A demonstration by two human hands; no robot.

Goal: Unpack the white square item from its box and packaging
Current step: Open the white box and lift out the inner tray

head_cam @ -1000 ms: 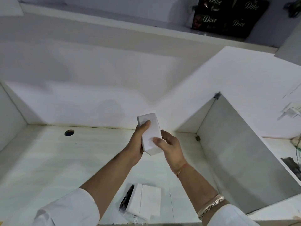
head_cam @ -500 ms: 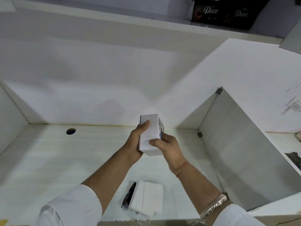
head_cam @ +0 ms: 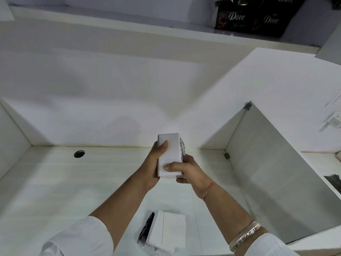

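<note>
Both arms reach forward, left hand (head_cam: 154, 163) and right hand (head_cam: 186, 170) each with grip clamped on the upright white box (head_cam: 169, 154).

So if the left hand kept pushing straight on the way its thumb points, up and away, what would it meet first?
Likely nothing soon. The left hand already grips the white box; past the box the line runs to the white back wall. Depth is unclear.
</note>
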